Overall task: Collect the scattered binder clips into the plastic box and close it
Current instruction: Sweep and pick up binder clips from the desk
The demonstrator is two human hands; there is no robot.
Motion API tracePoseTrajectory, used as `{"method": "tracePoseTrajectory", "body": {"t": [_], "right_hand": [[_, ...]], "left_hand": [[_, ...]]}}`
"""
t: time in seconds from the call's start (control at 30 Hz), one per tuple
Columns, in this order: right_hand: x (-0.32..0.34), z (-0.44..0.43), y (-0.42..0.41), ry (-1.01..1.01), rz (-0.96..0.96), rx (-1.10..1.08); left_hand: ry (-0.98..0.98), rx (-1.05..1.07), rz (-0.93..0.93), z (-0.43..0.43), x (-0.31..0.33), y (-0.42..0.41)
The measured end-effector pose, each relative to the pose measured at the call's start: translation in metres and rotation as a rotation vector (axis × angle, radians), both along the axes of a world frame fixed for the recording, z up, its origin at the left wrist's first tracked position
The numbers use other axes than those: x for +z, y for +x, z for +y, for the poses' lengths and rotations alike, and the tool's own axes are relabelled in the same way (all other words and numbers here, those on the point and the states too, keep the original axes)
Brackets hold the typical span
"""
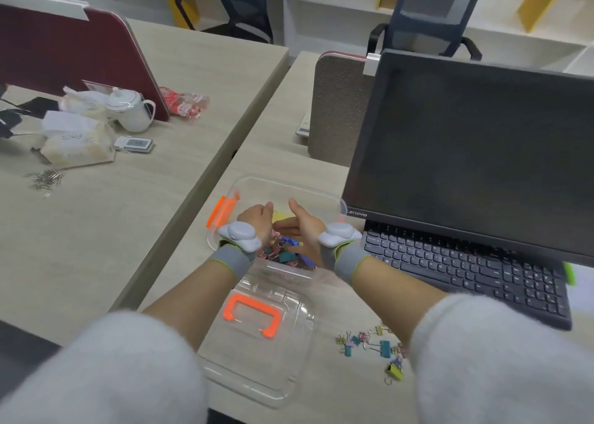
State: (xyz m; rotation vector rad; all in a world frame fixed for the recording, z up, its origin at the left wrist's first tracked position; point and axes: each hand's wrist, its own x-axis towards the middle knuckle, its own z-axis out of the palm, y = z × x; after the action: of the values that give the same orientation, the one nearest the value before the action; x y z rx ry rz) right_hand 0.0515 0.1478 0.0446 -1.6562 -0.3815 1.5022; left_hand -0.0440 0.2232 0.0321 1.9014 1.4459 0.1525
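A clear plastic box [324,195] with an orange latch [221,213] stands on the desk in front of me. Both hands hover over its opening, palms facing each other. My left hand [257,219] is cupped with its thumb up and its fingers curl out of sight. My right hand [303,227] has its fingers stretched toward the left one. Beneath and between them, a heap of coloured binder clips [286,251] lies in the box. The clear lid [257,343] with an orange handle lies flat just in front of the box. Several scattered binder clips [373,343] lie on the desk by my right forearm.
A black Lenovo monitor [466,153] and keyboard [466,272] stand close to the right of the box. The neighbouring desk at the left holds a white teapot [131,110], paper packets [74,144], a small device [135,144] and loose staples [45,179]. Partitions and office chairs stand behind.
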Motion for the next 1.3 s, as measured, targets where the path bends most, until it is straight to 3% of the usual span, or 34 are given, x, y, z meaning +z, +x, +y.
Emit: {"method": "tracePoseTrajectory", "body": {"t": [0.2,0.37,0.6,0.73,0.9,1.0,1.17,1.3], "right_hand": [[0.018,-0.034,0.037,0.143,0.038,-0.112],[0.019,-0.079,0.083,0.194,-0.068,-0.28],[-0.015,-0.15,0.123,0.048,-0.394,-0.26],[-0.037,-0.197,0.131,-0.051,-0.521,-0.276],[-0.06,-0.232,0.117,-0.161,-0.619,-0.097],[-0.074,-0.236,0.104,-0.175,-0.773,0.138],[-0.095,-0.244,0.082,-0.011,-1.004,0.497],[-0.117,-0.253,0.072,0.102,-1.133,0.643]], "left_hand": [[0.134,-0.092,-0.211,-0.035,0.023,0.039],[0.193,-0.246,-0.318,-0.075,0.031,0.081],[0.223,-0.401,-0.243,-0.131,0.009,0.115],[0.098,-0.51,-0.281,-0.158,-0.023,0.117],[0.13,-0.586,-0.072,-0.175,-0.069,0.103],[0.209,-0.6,0.04,-0.179,-0.085,0.089],[0.296,-0.674,0.148,-0.183,-0.099,0.067],[0.298,-0.732,0.211,-0.192,-0.11,0.051]]}}
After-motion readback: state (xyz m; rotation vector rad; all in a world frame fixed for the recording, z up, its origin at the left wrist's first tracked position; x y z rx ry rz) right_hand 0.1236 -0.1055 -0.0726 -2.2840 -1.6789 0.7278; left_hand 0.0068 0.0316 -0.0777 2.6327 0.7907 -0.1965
